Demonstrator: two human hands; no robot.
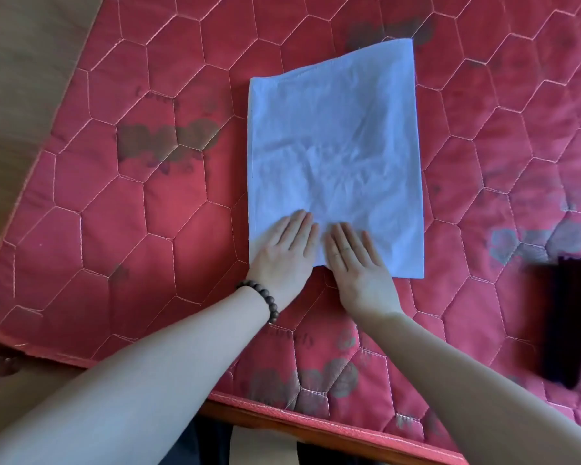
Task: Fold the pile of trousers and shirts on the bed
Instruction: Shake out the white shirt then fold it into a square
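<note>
White folded garment (336, 156) lies flat on the red quilted mattress (114, 213), roughly at its middle, folded into a neat rectangle; whether shirt or trousers cannot be told. Left hand (284, 253) rests palm down on the near left corner of the garment, fingers straight and together, nothing pinched. Right hand (356, 263) lies just beside it, palm down on the near edge, fingers straight and slightly spread, heel on the mattress. The two hands nearly touch. Dark beaded bracelet (262, 298) on the left wrist. Dark cloth (571, 323) lies on the mattress well apart, to the right. Wooden bed frame (282, 422) edges the near side.
</note>
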